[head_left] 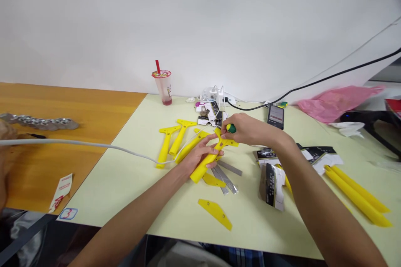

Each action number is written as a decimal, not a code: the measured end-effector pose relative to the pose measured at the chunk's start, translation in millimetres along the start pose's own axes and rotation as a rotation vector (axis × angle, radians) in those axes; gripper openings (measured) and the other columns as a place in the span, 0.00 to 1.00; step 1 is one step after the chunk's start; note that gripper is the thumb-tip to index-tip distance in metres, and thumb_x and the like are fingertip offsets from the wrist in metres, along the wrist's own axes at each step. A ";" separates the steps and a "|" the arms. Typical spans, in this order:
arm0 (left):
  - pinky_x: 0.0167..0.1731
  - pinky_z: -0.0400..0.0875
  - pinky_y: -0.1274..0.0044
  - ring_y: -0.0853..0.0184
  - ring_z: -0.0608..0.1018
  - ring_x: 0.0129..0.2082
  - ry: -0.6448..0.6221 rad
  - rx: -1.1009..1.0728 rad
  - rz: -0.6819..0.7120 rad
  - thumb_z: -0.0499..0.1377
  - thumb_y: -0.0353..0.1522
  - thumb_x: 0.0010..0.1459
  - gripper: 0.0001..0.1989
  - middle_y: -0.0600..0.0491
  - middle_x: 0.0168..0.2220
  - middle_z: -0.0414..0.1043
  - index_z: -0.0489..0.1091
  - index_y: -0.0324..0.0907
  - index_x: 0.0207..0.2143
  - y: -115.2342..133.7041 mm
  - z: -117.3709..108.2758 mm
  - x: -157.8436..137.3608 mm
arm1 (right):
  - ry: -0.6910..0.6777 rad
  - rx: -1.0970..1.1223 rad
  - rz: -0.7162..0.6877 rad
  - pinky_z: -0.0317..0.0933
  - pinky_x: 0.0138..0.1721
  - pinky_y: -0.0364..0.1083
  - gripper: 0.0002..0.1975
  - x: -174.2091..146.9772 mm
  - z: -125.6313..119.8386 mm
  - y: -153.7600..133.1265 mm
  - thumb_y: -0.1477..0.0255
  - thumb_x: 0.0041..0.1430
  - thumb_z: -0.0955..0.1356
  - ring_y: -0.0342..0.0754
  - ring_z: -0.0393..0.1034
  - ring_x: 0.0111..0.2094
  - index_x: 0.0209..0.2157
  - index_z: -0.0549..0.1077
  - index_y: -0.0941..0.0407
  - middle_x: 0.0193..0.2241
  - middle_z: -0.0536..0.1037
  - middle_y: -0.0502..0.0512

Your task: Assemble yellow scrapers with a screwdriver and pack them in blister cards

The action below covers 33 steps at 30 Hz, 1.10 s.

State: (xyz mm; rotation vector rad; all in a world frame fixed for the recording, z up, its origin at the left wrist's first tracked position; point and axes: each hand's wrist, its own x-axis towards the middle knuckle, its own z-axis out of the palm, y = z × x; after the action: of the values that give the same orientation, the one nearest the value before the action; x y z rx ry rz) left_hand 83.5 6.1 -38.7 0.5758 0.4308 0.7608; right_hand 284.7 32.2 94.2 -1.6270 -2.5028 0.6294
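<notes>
My left hand [200, 153] is wrapped round the handle of a yellow scraper [205, 167], which slants up to the right. Above its wide head, my right hand [237, 128] grips a screwdriver [231, 128] with a green and yellow handle; its tip is hidden. More yellow scrapers [166, 146] lie just left of my left hand. Under and beside the held scraper are flat metal blades [226, 178] and a yellow plate [214, 180]. Another yellow plate with two holes [215, 213] lies nearer to me.
A cup with a red straw [164, 87] stands by the wall. Behind my hands are a power strip [216, 94] and a phone [275, 116]. Black-and-white packages [272, 185] and yellow tubes [357, 196] lie right. A white cable [94, 144] crosses from the left, near another person's hand [4, 131].
</notes>
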 end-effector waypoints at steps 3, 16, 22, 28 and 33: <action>0.14 0.55 0.83 0.65 0.83 0.37 0.009 -0.051 0.007 0.70 0.22 0.46 0.32 0.52 0.40 0.76 0.68 0.47 0.54 1.2 2.5 -2.0 | -0.082 -0.072 0.034 0.58 0.28 0.47 0.05 9.2 -9.1 -12.7 0.71 0.61 0.72 0.48 0.70 0.27 0.36 0.83 0.54 0.30 0.82 0.53; 0.15 0.54 0.84 0.67 0.83 0.38 0.057 -0.090 -0.021 0.70 0.22 0.47 0.32 0.52 0.42 0.76 0.68 0.47 0.54 -0.7 -2.8 1.3 | -0.078 0.011 0.006 0.56 0.27 0.49 0.05 27.6 0.9 8.7 0.67 0.60 0.73 0.49 0.69 0.25 0.33 0.82 0.51 0.30 0.82 0.54; 0.14 0.53 0.85 0.67 0.82 0.36 0.069 -0.049 -0.032 0.70 0.22 0.47 0.32 0.54 0.39 0.74 0.67 0.47 0.53 2.2 0.6 0.2 | -0.008 0.041 -0.046 0.54 0.28 0.50 0.12 33.1 1.8 31.6 0.57 0.58 0.77 0.49 0.68 0.26 0.31 0.80 0.51 0.27 0.79 0.52; 0.14 0.55 0.86 0.68 0.82 0.38 0.056 -0.015 -0.020 0.70 0.22 0.48 0.33 0.52 0.44 0.75 0.66 0.47 0.55 5.9 1.2 -2.7 | -0.021 0.077 -0.055 0.53 0.28 0.50 0.14 30.8 -3.6 29.1 0.58 0.57 0.78 0.47 0.65 0.24 0.28 0.79 0.52 0.25 0.76 0.51; 0.13 0.55 0.86 0.68 0.81 0.34 0.053 -0.005 -0.043 0.69 0.22 0.48 0.33 0.53 0.39 0.74 0.65 0.47 0.55 8.2 5.3 -5.3 | 0.035 0.071 -0.054 0.51 0.27 0.50 0.21 30.9 -4.7 35.4 0.50 0.52 0.80 0.46 0.62 0.23 0.27 0.78 0.51 0.23 0.74 0.50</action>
State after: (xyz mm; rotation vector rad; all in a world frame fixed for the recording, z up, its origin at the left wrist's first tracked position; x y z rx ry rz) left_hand 78.8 5.2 -28.7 0.5414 0.4887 0.7368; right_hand 303.1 73.4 80.3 -1.5280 -2.4610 0.6697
